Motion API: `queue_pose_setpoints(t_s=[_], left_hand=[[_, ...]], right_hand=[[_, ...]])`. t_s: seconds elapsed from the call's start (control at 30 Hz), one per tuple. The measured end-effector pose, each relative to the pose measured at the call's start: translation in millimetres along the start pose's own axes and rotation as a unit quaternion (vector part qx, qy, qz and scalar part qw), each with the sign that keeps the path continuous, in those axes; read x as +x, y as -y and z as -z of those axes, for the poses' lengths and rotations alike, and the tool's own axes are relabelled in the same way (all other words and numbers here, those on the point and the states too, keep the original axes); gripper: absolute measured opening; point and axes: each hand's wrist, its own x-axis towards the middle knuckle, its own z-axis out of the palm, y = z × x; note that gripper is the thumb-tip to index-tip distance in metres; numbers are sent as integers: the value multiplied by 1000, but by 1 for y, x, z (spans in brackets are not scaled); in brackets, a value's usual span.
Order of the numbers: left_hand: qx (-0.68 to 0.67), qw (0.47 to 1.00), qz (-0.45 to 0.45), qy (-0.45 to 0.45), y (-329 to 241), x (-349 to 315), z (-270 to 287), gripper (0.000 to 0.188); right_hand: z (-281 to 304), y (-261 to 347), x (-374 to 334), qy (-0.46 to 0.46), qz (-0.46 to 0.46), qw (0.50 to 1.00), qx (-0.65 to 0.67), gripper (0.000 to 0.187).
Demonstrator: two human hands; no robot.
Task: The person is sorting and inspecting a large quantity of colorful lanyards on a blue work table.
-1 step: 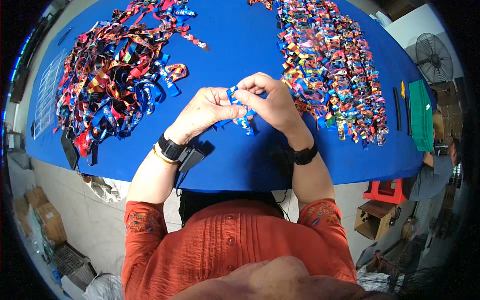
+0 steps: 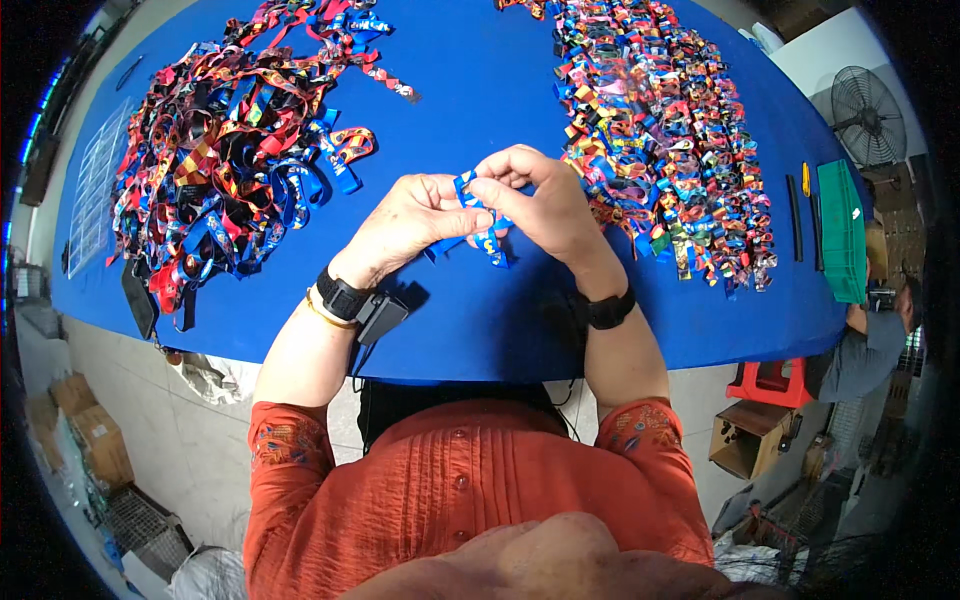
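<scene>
A blue printed ribbon strap with white and yellow marks is held between my two hands above the blue table. My left hand pinches it between thumb and fingers. Close against it, my right hand has its thumb and bent forefinger closed on the upper part of the same strap. One end hangs below the fingertips, and a further piece shows under my left hand. Part of the strap is hidden by my fingers.
A tangled heap of colourful straps covers the table's left side. Rows of looped straps lie to the right. Beyond them are a green tray, black rods and a fan. A red stool stands below the right edge.
The hanging end of the strap has shifted very slightly. Both hands stay in nearly the same place, still pinching it.
</scene>
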Motion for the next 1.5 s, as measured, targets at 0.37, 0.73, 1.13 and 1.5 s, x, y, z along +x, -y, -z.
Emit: queue_pose_setpoints(t_s=[0.37,0.73,1.13,1.5], left_hand=[[12,1000,-11,-4,11,1,3,21],[33,990,-72,-117,-2,4,6,20],[44,987,-88,-127,1,3,8,21],[41,989,-68,-128,-3,3,5,18]], right_hand=[[-6,-3,0,-28,0,999,32,13],[5,-3,4,-41,-67,988,135,16],[-12,-10,2,-93,-51,990,88,19],[-8,-1,1,-115,-59,989,75,15]])
